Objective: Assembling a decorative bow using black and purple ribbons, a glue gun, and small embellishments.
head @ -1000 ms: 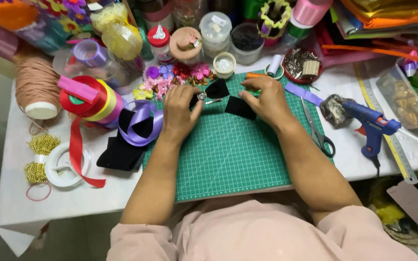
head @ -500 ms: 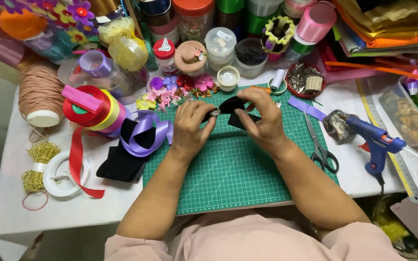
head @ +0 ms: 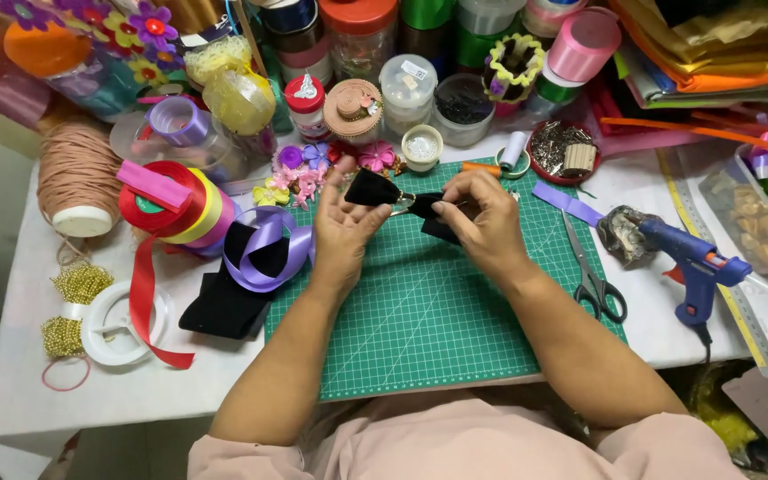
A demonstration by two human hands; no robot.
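Note:
A small black velvet bow (head: pixel 375 189) with a metal clip at its middle is held above the green cutting mat (head: pixel 420 311). My left hand (head: pixel 341 233) pinches its left loop between thumb and fingers. My right hand (head: pixel 482 220) grips the bow's right half, fingers curled over the black fabric. Both hands hover over the mat's far edge, close to a row of small fabric flowers (head: pixel 308 178).
Scissors (head: pixel 590 271) lie at the mat's right edge, a blue glue gun (head: pixel 691 267) beyond them. Left of the mat lie black velvet (head: pixel 220 302) with lilac ribbon (head: pixel 264 253), stacked ribbon rolls (head: pixel 175 200), a twine cone (head: pixel 77 178). Jars and spools crowd the back.
Both hands have lifted the black bow off the mat's far edge and brought it nearer; the left hand now pinches its left loop.

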